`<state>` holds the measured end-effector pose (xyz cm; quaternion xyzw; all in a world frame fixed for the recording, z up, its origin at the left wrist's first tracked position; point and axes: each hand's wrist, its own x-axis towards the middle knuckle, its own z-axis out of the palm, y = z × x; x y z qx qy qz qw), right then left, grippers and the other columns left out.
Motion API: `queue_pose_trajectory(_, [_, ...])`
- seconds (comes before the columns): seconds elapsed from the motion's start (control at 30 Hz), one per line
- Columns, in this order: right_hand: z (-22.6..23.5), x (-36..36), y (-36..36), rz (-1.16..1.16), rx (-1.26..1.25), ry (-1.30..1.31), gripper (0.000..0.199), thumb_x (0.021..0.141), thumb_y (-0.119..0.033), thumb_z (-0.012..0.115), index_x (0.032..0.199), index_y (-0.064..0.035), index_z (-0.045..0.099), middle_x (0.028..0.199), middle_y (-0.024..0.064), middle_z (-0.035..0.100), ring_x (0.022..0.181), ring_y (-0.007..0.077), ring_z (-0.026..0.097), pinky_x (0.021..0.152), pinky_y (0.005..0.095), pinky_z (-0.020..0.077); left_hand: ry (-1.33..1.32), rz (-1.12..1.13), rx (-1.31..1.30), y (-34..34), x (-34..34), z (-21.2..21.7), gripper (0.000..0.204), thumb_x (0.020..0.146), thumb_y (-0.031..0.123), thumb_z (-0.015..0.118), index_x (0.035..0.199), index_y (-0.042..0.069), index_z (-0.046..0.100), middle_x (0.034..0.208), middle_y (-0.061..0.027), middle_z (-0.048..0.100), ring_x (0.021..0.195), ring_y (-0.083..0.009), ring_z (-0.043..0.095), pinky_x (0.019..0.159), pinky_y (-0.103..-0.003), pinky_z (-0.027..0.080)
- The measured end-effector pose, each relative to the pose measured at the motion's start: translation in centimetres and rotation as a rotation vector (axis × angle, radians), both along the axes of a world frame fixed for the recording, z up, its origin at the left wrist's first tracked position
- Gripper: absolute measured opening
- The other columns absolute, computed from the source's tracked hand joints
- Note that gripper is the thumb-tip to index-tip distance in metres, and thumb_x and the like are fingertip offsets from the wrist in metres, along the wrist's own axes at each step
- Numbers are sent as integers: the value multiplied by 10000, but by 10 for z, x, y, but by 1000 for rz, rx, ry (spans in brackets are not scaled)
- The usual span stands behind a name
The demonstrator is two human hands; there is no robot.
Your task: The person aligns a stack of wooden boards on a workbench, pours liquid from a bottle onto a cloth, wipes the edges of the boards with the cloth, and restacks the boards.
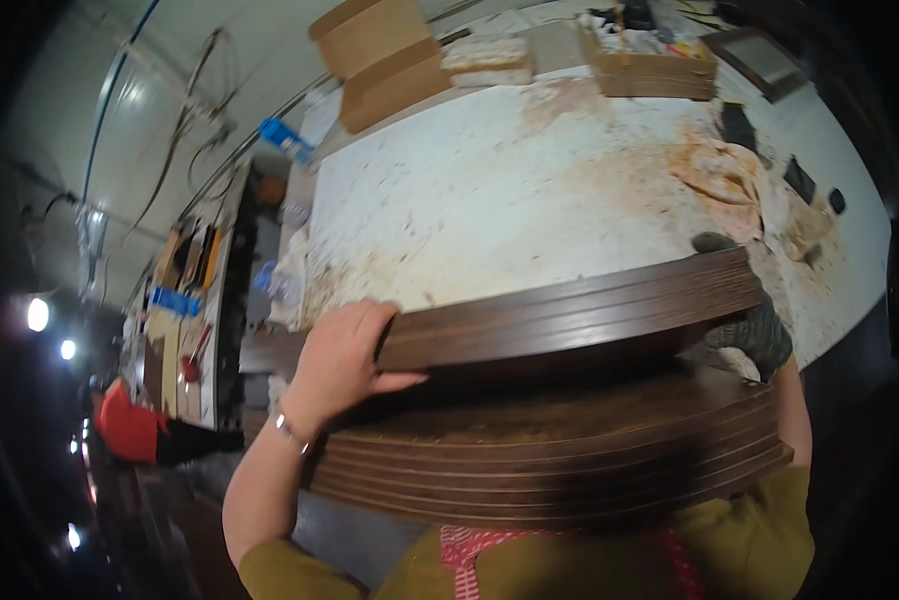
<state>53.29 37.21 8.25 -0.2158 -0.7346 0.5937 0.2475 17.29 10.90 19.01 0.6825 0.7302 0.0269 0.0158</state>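
A long dark brown wooden board (570, 312) with a grained, glossy face spans the view in front of me. Near its left end, my bare left hand (336, 358) is closed over it, fingers across the top edge and thumb beneath. My right hand (757, 335), in a dark grey glove, grips the right end, with part of the glove hidden behind the wood. Closer to my body lies a dark brown wooden piece with several parallel ridges or layers (550, 470). Whether it is one panel or a stack, I cannot tell. A dark gap separates it from the board.
Beyond the board is a stained white worktable (450, 210). On it are an open cardboard box (395, 85), a box of small items (660, 76), a stained cloth (720, 180) and a grey-centred frame (757, 60). A person in red (130, 425) is at far left, beside another bench (195, 365).
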Motion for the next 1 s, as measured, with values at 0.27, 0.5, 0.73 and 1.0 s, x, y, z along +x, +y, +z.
queue_pose_trajectory(0.27, [-20,-7,-11,-81,235,-158,569,804,-312,695,1342,-216,535,1483,208,309,1297,317,411,1079,398,339,128,-114,51,14,-22,-3,709,615,482,810,1080,27,527,922,-153,599,866,-342,600,730,-392,490])
queue_pose_trajectory(0.5, [9,-31,26,-340,328,-332,1115,624,-513,837,1440,7,283,1413,253,386,1322,325,379,1087,372,332,184,-173,60,51,-34,-4,751,615,498,800,1104,11,505,930,-163,591,856,-348,599,714,-399,492])
queue_pose_trajectory(0.73, [23,-43,57,-258,379,-190,948,669,-454,826,1372,4,387,1290,178,547,1184,261,526,1004,347,419,247,-182,181,90,-50,-10,716,638,460,791,1105,7,493,916,-160,578,846,-353,591,710,-403,489])
queue_pose_trajectory(1.0, [10,13,47,46,236,-86,531,800,-193,733,1257,-42,509,1167,100,613,1113,215,567,1016,348,424,263,-190,83,38,-3,-24,741,477,252,868,1086,41,504,886,-92,542,776,-267,554,652,-370,450])
